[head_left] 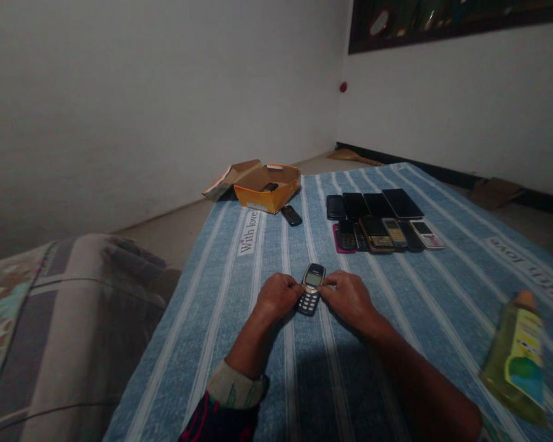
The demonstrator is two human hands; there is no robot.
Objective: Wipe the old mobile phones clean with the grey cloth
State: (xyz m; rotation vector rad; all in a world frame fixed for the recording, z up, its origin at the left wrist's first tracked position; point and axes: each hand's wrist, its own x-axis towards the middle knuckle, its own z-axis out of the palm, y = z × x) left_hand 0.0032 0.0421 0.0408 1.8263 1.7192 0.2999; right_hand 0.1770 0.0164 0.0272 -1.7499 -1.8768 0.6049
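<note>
A dark keypad mobile phone (311,290) with a small screen and pale keys is held between my two hands, screen facing up, over the striped cloth. On its left edge my left hand (278,296) pinches with thumb and fingers. My right hand (349,298) grips the opposite edge, its thumb near the bottom of the screen. Farther back, another dark phone (291,215) lies beside an open orange cardboard box (268,197), which has a dark phone (270,186) inside. To the right, several phones lie in two rows, among them a black smartphone (402,203) and a white phone (426,235).
A blue striped cloth (221,294) covers the surface under my hands. At the right stands or lies a bottle of yellow-green liquid (518,362). A grey cloth-covered piece of furniture (96,325) is on the left. White walls (166,92) meet behind.
</note>
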